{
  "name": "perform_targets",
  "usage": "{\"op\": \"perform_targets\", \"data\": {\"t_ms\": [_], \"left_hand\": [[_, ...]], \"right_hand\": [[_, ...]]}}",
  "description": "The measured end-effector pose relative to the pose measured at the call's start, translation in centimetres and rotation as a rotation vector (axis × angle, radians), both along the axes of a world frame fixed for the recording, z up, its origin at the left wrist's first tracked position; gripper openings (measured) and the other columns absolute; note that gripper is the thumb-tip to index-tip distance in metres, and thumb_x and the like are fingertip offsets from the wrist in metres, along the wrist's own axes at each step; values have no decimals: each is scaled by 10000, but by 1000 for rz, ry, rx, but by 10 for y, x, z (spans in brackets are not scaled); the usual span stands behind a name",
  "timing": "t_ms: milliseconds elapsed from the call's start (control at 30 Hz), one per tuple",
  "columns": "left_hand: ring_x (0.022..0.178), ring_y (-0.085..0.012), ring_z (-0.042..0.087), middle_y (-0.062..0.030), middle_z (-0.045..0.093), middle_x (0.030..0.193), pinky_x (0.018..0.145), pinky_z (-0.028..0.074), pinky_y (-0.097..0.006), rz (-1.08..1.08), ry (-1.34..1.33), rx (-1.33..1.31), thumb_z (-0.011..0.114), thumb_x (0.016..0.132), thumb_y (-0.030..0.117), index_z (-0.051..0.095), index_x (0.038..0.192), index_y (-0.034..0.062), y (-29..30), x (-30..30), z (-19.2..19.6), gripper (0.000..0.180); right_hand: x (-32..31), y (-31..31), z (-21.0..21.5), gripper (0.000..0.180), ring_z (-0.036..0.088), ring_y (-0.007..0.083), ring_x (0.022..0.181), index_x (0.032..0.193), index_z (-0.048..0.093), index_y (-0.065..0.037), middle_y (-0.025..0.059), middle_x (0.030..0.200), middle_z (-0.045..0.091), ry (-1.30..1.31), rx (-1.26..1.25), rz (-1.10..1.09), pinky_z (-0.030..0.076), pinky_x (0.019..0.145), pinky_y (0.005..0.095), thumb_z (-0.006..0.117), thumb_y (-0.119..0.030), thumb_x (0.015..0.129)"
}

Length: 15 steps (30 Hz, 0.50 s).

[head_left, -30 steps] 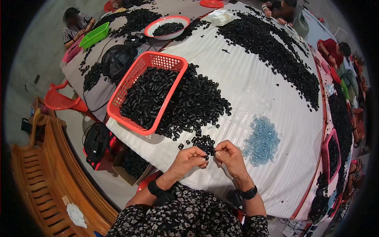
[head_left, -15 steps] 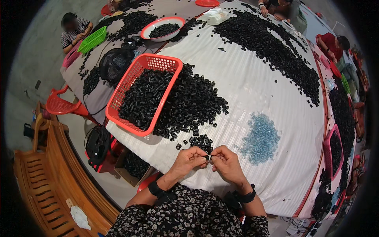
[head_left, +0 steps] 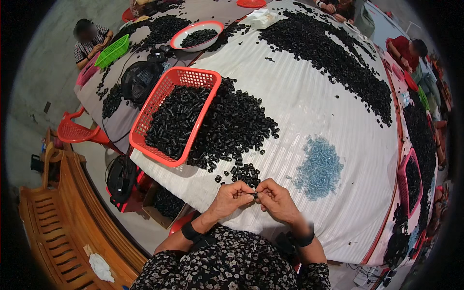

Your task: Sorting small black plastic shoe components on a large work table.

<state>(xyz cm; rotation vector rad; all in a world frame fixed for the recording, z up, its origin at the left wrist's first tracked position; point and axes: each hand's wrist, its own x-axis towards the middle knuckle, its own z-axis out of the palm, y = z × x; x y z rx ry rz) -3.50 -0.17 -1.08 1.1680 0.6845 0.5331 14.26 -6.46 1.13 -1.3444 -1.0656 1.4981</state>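
Observation:
My left hand (head_left: 231, 199) pinches a small black plastic piece (head_left: 254, 195) between thumb and forefinger. From the other side my right hand (head_left: 276, 200) closes its fingertips at the same piece; anything smaller in them is hidden. Just beyond my fingertips lies a small cluster of black plastic pieces (head_left: 245, 173). It runs toward a bigger black heap (head_left: 237, 123) beside a red plastic basket (head_left: 197, 140), which is full of similar pieces. To the right of my hands, a pile of small clear bluish pieces (head_left: 319, 169) is spread on the white cloth (head_left: 290, 121).
More black pieces (head_left: 333, 60) cover the far side. A white basin with a red rim (head_left: 197, 36) and a black mesh fan (head_left: 140, 79) stand beyond the basket. A wooden bench (head_left: 77, 212) and red chair (head_left: 77, 129) are at left. Other people sit around the table.
My hands stay almost in place, with the fingertips drawn slightly closer together around the black piece. The view has shifted a little.

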Motion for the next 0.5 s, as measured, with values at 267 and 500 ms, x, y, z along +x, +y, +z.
{"op": "perform_targets", "data": {"t_ms": [267, 500], "left_hand": [[677, -28, 529, 7, 599, 771, 585, 439, -182, -25, 123, 226, 601, 861, 69, 570, 899, 5, -3, -1, -2, 81], [641, -25, 497, 13, 566, 720, 568, 420, -175, 132, 107, 118, 612, 850, 64, 550, 819, 7, -11, 10, -11, 89]], "right_hand": [[-5, -2, 10, 82, 525, 145, 645, 924, 488, -6, 76, 741, 530, -302, 97, 38, 426, 588, 271, 480, -74, 879], [-19, -2, -15, 185, 531, 282, 721, 975, 471, -3, 138, 775, 489, -761, 624, -3, 446, 635, 360, 514, -18, 796]]}}
